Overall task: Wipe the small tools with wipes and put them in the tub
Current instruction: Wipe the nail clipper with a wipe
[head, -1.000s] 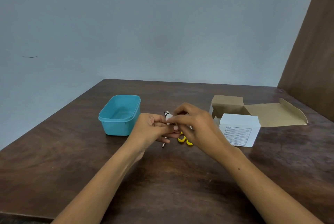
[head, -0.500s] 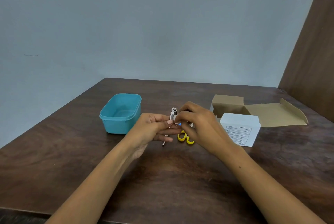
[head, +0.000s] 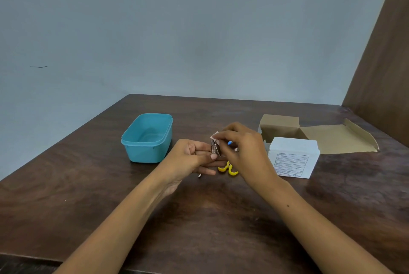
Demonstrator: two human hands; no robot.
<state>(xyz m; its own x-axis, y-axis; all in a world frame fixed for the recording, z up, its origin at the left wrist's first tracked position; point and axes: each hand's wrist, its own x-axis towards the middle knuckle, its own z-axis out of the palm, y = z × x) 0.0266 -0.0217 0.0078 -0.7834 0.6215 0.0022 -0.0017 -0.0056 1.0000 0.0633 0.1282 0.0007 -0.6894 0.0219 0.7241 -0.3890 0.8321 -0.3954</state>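
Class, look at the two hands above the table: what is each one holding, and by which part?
The left hand pinches a small metal tool by its lower end. The right hand pinches a white wipe against the tool's upper end.

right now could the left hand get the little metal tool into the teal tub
Probably yes. The left hand holds the metal tool just right of the open tub, with bare table between; the right hand pinches a wipe on it.

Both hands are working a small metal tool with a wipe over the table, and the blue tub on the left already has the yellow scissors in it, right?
Not quite. The head view shows the blue tub with nothing visible inside; the yellow scissors lie on the table, partly under the right hand. The rest holds: both hands work the metal tool with a wipe.
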